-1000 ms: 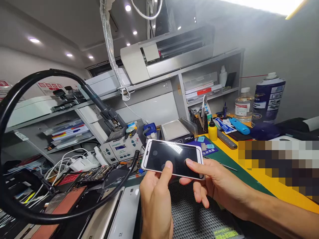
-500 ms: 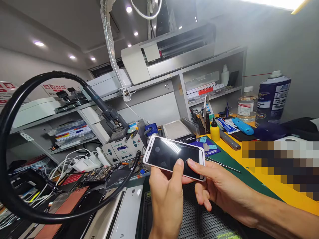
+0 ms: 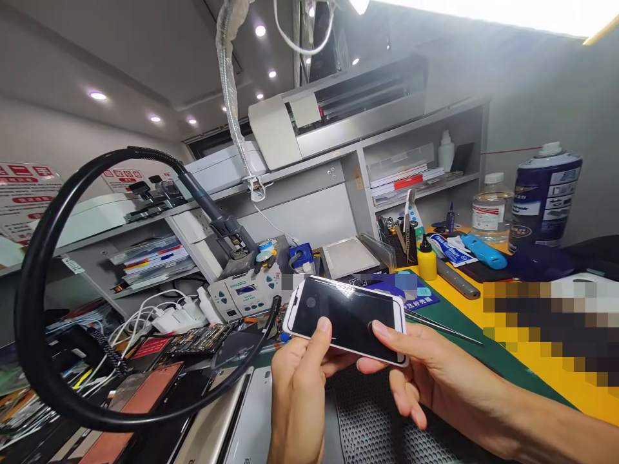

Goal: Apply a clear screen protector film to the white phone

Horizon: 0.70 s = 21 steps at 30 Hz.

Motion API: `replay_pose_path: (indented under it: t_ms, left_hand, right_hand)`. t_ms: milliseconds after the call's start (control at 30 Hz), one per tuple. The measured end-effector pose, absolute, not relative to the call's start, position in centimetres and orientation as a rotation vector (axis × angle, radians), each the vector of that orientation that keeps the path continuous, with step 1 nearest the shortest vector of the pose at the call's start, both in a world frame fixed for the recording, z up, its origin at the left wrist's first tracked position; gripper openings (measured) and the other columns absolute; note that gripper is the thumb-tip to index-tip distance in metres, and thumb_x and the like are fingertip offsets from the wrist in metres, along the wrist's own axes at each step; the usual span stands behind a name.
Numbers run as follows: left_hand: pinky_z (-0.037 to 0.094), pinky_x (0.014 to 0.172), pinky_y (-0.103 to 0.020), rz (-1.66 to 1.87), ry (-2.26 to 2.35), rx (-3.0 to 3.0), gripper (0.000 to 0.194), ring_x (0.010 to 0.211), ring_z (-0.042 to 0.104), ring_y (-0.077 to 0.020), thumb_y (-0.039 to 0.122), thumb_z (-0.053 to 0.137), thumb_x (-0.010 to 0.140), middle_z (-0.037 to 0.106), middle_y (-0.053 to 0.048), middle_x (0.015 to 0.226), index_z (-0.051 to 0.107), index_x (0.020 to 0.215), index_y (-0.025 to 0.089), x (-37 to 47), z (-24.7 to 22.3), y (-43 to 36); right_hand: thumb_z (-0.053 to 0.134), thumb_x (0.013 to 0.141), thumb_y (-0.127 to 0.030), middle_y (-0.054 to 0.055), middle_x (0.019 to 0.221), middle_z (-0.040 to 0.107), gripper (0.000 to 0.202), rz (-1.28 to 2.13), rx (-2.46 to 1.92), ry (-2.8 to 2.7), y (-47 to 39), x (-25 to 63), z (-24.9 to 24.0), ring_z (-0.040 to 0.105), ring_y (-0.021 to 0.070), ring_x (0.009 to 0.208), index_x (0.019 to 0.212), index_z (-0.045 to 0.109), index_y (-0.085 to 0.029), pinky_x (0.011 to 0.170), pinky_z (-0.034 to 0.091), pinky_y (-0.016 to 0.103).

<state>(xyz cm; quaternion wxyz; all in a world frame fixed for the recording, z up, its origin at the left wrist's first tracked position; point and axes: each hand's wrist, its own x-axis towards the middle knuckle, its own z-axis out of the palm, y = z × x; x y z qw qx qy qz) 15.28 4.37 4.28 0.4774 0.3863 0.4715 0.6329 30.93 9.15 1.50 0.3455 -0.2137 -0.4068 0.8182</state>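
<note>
A white-framed smartphone (image 3: 353, 316) with a dark screen is held sideways above the bench. My left hand (image 3: 304, 374) grips its left part, thumb on the lower edge of the glass and fingers underneath. At the right end, my right hand (image 3: 411, 354) pinches the phone, its thumb resting on the screen and the index finger below; the other fingers are curled under and apart from it. Light reflects off the upper edge of the glass. The back of the phone is hidden. Beneath the hands lies a black perforated mat (image 3: 367, 419).
A thick black hose (image 3: 29, 277) loops across the left, joined to a soldering station (image 3: 246, 293). Several phones and a phone back (image 3: 213, 412) lie lower left. Tweezers (image 3: 449, 328), a yellow bottle (image 3: 426, 261) and a spray can (image 3: 544, 200) stand or lie to the right.
My left hand has shifted left along the phone, its thumb now farther from the right thumb. The phone sits slightly lower and farther right in view, as the whole scene has shifted too.
</note>
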Motion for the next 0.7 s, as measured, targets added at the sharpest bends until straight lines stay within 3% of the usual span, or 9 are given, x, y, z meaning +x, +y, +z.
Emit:
replay_pose_path:
  t_ms: [133, 200, 300, 400, 467, 533, 600, 700]
  left_hand:
    - [0.054, 0.084, -0.044, 1.444, 1.070, 0.980, 0.050, 0.086, 0.071, -0.0306, 0.056, 0.060, 0.086, 0.076, -0.017, 0.084, 0.078, 0.086, 0.009, 14.4, 5.0, 4.0]
    - [0.054, 0.085, -0.045, 1.473, 1.082, 0.967, 0.051, 0.090, 0.070, -0.0315, 0.057, 0.061, 0.085, 0.076, -0.018, 0.090, 0.077, 0.091, 0.009, 14.5, 4.7, 4.0]
    - [0.055, 0.088, -0.042, 1.596, 1.120, 0.922, 0.044, 0.097, 0.069, -0.0296, 0.047, 0.072, 0.081, 0.075, -0.014, 0.104, 0.072, 0.109, 0.013, 15.0, 3.7, 4.5]
    - [0.051, 0.099, -0.039, 1.742, 1.170, 0.866, 0.060, 0.107, 0.067, -0.0263, 0.030, 0.086, 0.067, 0.073, -0.008, 0.115, 0.064, 0.123, 0.019, 15.7, 2.8, 5.0]
    - [0.048, 0.104, -0.036, 1.801, 1.271, 0.763, 0.060, 0.109, 0.067, -0.0244, 0.025, 0.087, 0.064, 0.074, -0.004, 0.112, 0.065, 0.120, 0.021, 15.8, 2.6, 5.3]
    - [0.048, 0.105, -0.036, 1.815, 1.344, 0.683, 0.048, 0.108, 0.068, -0.0236, 0.025, 0.083, 0.067, 0.076, -0.002, 0.107, 0.068, 0.113, 0.022, 15.6, 2.7, 5.4]
    - [0.050, 0.104, -0.038, 1.772, 1.407, 0.632, 0.033, 0.103, 0.070, -0.0247, 0.028, 0.079, 0.071, 0.077, -0.002, 0.103, 0.071, 0.103, 0.021, 15.0, 2.7, 5.5]
    - [0.052, 0.103, -0.040, 1.703, 1.418, 0.629, 0.027, 0.098, 0.072, -0.0265, 0.036, 0.076, 0.074, 0.079, -0.003, 0.098, 0.073, 0.094, 0.019, 13.5, 2.3, 5.5]
  right_hand:
    - [0.058, 0.096, -0.042, 0.010, 0.084, 0.074, 0.033, 2.129, -0.578, -1.124, 9.2, 30.9, 1.8, 0.060, 0.0064, 0.042, 0.093, 0.063, -0.010, 0.039, 0.049, 0.014]
    - [0.059, 0.096, -0.043, 0.012, 0.092, 0.074, 0.033, 2.104, -0.569, -1.133, 9.3, 30.8, 1.6, 0.060, 0.0058, 0.043, 0.096, 0.063, -0.010, 0.039, 0.048, 0.013]
    - [0.059, 0.096, -0.042, 0.016, 0.108, 0.072, 0.033, 2.077, -0.524, -1.119, 9.4, 30.5, 1.0, 0.063, 0.0057, 0.046, 0.105, 0.063, -0.010, 0.040, 0.049, 0.013]
    - [0.059, 0.095, -0.043, 0.018, 0.103, 0.073, 0.038, 2.126, -0.464, -1.122, 9.8, 30.3, 0.4, 0.064, 0.0077, 0.046, 0.113, 0.061, -0.009, 0.039, 0.049, 0.013]
    - [0.061, 0.093, -0.044, 0.019, 0.100, 0.074, 0.041, 2.156, -0.425, -1.124, 10.2, 30.4, 0.0, 0.065, 0.0094, 0.045, 0.114, 0.062, -0.008, 0.038, 0.050, 0.015]
    - [0.062, 0.092, -0.045, 0.020, 0.098, 0.074, 0.043, 2.168, -0.394, -1.125, 10.7, 30.5, -0.2, 0.066, 0.0110, 0.046, 0.110, 0.064, -0.007, 0.038, 0.051, 0.016]
    - [0.062, 0.091, -0.046, 0.021, 0.098, 0.074, 0.043, 2.184, -0.377, -1.120, 11.0, 30.6, -0.4, 0.067, 0.0120, 0.047, 0.106, 0.066, -0.005, 0.038, 0.052, 0.017]
    - [0.062, 0.091, -0.045, 0.022, 0.097, 0.074, 0.043, 2.210, -0.389, -1.095, 11.1, 30.6, -0.5, 0.067, 0.0127, 0.047, 0.098, 0.068, -0.003, 0.037, 0.052, 0.017]
